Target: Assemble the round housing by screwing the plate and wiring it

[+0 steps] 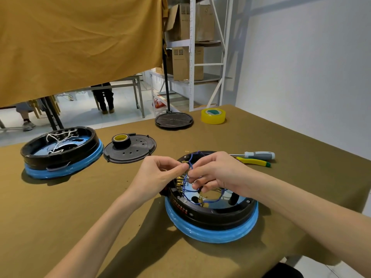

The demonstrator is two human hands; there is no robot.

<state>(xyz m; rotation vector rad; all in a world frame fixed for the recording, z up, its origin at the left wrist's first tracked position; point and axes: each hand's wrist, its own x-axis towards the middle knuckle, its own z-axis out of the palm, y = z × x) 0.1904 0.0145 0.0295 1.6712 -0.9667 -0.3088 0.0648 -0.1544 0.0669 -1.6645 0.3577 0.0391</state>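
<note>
Round housing (210,213), wiring stage, held near the front right edge of the surface (80,207).

A blue wire (190,167) is pinched between the fingers of the left hand (158,173) and the right hand (216,173), above the brass terminals (180,182) inside the rim. The wire is judged thin, limp and light, best taken close to its end; the housing is judged rigid and fairly heavy. A screwdriver (259,155) is laid toward the right edge, a perforated plate (130,150) toward the far left.

Single head-worn view — wide-angle, facing forward and down, close over table (84,207) (no second view).
</note>
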